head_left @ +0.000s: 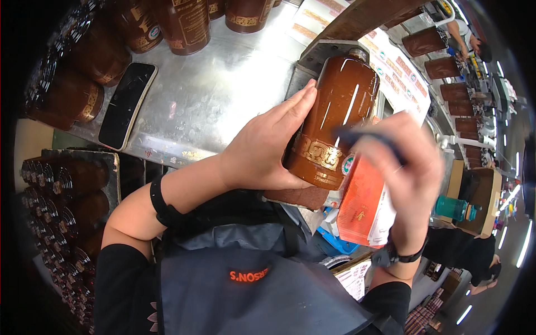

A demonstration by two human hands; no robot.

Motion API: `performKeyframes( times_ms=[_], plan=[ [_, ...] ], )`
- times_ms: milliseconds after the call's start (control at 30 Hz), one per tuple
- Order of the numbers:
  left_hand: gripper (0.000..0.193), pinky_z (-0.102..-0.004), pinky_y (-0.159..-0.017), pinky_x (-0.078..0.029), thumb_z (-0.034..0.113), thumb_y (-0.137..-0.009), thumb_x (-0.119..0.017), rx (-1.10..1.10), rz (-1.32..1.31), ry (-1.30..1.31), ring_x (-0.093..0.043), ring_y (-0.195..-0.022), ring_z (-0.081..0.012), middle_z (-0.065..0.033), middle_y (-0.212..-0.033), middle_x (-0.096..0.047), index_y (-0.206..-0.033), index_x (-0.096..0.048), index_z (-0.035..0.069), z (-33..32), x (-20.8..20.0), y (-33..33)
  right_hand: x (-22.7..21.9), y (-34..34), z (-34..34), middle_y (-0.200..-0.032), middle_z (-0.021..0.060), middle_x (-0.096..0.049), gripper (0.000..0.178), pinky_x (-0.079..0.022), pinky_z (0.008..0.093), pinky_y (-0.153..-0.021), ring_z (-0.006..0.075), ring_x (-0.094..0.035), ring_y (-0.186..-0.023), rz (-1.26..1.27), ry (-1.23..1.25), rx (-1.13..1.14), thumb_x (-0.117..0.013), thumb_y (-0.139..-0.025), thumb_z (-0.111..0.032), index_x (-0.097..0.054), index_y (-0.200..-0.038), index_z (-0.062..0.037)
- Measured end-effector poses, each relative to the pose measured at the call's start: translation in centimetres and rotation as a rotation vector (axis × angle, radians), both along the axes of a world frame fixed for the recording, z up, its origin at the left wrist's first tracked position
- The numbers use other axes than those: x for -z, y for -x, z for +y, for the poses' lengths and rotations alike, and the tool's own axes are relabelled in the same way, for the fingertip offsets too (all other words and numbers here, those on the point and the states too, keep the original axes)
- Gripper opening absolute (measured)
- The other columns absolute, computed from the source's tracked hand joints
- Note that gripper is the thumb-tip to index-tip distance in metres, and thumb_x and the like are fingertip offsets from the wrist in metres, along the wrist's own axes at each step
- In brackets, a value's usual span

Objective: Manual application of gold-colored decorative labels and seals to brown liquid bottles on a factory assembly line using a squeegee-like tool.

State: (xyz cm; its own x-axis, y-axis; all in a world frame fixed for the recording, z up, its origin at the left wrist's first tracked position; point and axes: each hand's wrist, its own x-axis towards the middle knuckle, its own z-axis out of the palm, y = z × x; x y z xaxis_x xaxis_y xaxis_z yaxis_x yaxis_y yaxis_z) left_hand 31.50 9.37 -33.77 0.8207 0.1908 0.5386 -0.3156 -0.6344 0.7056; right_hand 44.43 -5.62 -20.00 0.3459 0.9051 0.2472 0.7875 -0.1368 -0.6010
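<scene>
A large brown glazed bottle [340,106] with gold lettering, a small round emblem and a clear neck lies on its side, tilted, on a dark rest at the bench edge. My left hand [273,134] is wrapped round its left side and base. Over the lower right of the bottle is my right hand [405,159], smeared by motion. Its fingers close on a dark blue-black strip [371,137] whose kind I cannot make out; the strip crosses the bottle's side near the lettering. Red printed sheets [360,206] lie just under my right hand.
Several brown bottles [181,25] stand along the bench's far left. A black phone [127,106] lies on the metal bench [223,72]. Label sheets [399,72] are at the right, beyond them a row of brown bottles [441,68]. More bottles [67,206] are stacked lower left. Other people are farther right.
</scene>
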Motion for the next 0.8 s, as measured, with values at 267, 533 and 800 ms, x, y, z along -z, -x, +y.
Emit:
performKeyframes(
  times_ms=[267,533,800],
  plan=[
    [0.118,-0.0444,-0.112,-0.036,0.033,-0.067,-0.086,0.133,0.087,0.059,-0.040,-0.136,-0.0443,-0.0331,-0.148,-0.034,-0.149,-0.015,-0.012,0.3,0.0,0.0,1.0,0.0,-2.1,-0.081,0.0010,-0.065,0.015,-0.044,0.0229,-0.069,0.0084,-0.057,-0.077,0.135,-0.038,0.057,-0.076,-0.079,-0.006,-0.075,-0.093,-0.0034],
    [0.113,-0.0446,-0.116,-0.030,0.026,-0.067,-0.084,0.280,0.170,0.207,-0.035,-0.140,-0.0427,-0.0299,-0.150,-0.033,-0.150,-0.017,-0.010,0.5,0.0,-0.6,2.3,0.3,-3.4,-0.081,0.0019,-0.063,0.020,-0.045,0.0252,-0.072,0.0079,-0.058,-0.083,0.327,-0.078,0.089,-0.076,-0.082,-0.007,-0.074,-0.101,-0.0022],
    [0.093,-0.0436,-0.111,-0.034,0.018,-0.065,-0.083,0.204,0.180,0.113,-0.047,-0.130,-0.0354,-0.0176,-0.140,-0.048,-0.144,-0.038,0.002,0.4,-0.7,-1.3,1.5,-0.7,-3.5,-0.077,0.0033,-0.063,0.021,-0.044,0.0239,-0.067,0.0105,-0.058,-0.076,0.378,-0.049,0.151,-0.077,-0.079,-0.005,-0.074,-0.099,-0.0020]
  ],
)
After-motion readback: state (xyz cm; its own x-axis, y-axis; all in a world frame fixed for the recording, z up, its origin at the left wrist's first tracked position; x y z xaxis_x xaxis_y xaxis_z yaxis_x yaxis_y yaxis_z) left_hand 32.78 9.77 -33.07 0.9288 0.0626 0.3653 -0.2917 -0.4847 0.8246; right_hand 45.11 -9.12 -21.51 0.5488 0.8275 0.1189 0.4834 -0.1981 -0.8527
